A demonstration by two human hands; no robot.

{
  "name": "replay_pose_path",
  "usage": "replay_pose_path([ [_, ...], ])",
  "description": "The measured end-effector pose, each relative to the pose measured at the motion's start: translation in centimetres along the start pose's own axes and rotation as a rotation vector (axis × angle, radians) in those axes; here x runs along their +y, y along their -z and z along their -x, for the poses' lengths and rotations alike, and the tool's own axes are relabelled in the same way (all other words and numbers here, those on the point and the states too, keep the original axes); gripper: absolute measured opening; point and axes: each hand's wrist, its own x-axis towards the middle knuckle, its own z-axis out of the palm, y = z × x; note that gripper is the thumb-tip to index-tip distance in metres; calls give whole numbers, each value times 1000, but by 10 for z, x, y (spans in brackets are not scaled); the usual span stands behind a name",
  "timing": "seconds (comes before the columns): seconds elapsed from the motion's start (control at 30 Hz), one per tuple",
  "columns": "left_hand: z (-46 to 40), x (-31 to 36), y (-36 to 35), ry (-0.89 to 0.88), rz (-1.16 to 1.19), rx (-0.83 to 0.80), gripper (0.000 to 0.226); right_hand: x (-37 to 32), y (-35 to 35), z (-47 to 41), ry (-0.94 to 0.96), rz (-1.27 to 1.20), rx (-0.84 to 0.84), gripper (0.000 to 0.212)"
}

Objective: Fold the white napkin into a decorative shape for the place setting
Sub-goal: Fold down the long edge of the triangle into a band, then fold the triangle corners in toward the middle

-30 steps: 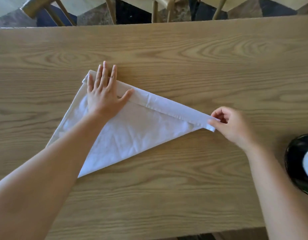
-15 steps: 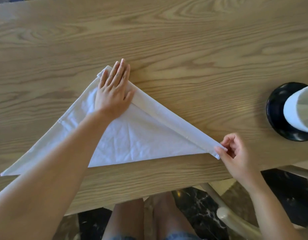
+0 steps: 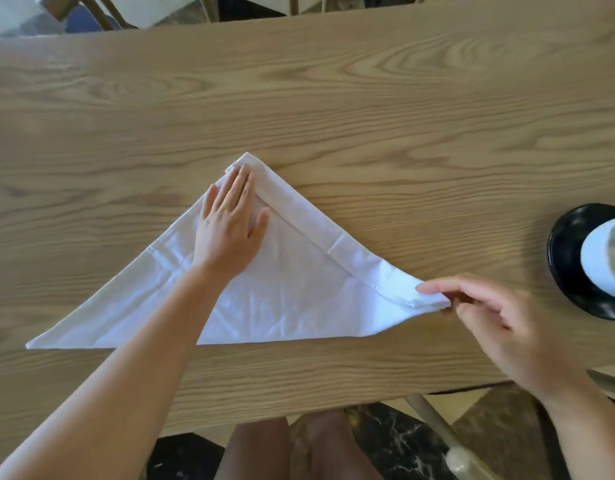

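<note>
The white napkin [image 3: 292, 292] lies on the wooden table [image 3: 333, 98] as a flat triangle, apex pointing away from me, with a narrow band folded over along its right slanted edge. My left hand [image 3: 230, 230] presses flat on the cloth just below the apex, fingers together and extended. My right hand [image 3: 500, 323] pinches the napkin's right corner at the end of the folded band, between thumb and fingers. The left corner of the napkin lies free near the table's front edge.
A black saucer [image 3: 569, 268] with a white cup [image 3: 607, 265] on it stands at the right edge of view. Chairs stand beyond the far side of the table. My knees and a chair leg [image 3: 437, 431] show below the near edge.
My right hand has shifted its grip on the right corner, with the index finger now laid along the folded band. My left hand stays pressed near the apex. The camera view has moved.
</note>
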Motion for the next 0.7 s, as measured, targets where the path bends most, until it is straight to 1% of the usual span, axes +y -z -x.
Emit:
replay_pose_path([
  [0.13,0,-7,5,14,136,-22,67,-31,-10,-40,115,176,-99,19],
  [0.23,1,-5,7,52,216,1,71,-45,-28,-90,149,156,-162,18],
  [0.33,1,-3,10,65,306,44,72,-54,-57,-147,151,125,-237,9],
  [0.43,2,-3,13,62,403,93,72,-56,-82,-200,155,176,-350,9],
  [0.5,2,-4,13,74,423,99,73,-55,-96,-226,134,228,-433,11],
  [0.57,1,-5,10,79,371,90,72,-53,-107,-246,112,294,-443,17],
  [0.63,0,-6,7,66,293,94,70,-51,-115,-258,81,310,-398,22],
  [0.7,0,-6,5,51,247,103,69,-50,-119,-264,63,286,-348,22],
])
